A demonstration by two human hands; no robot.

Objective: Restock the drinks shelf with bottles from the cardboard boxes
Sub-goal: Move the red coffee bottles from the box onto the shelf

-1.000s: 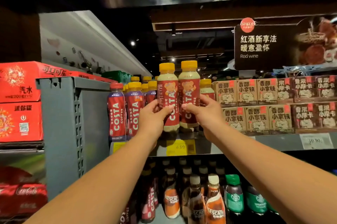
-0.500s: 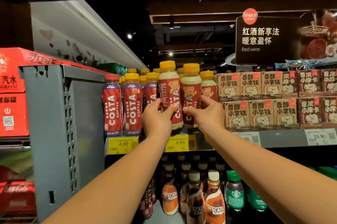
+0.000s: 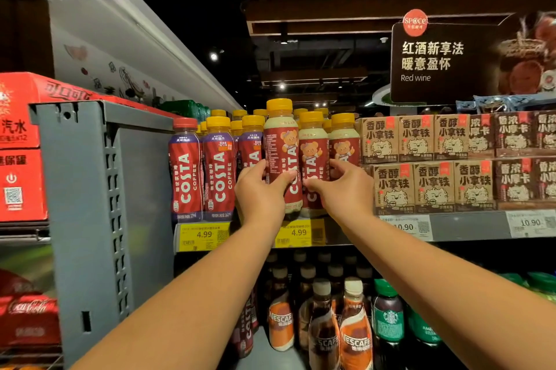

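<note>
The left hand (image 3: 258,190) gripped an upright yellow-capped Costa bottle (image 3: 281,141), which stood higher than its neighbour. Touching its right side, the right hand (image 3: 343,186) gripped a second Costa bottle (image 3: 313,156), lower, at the shelf edge (image 3: 469,228).

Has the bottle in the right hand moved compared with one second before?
Yes. The bottle in the right hand came down toward the shelf: its cap was clearly above the cap of the neighbouring bottle, now they are level.

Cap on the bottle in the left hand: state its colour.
The cap is yellow; the head view shows it best.
</note>
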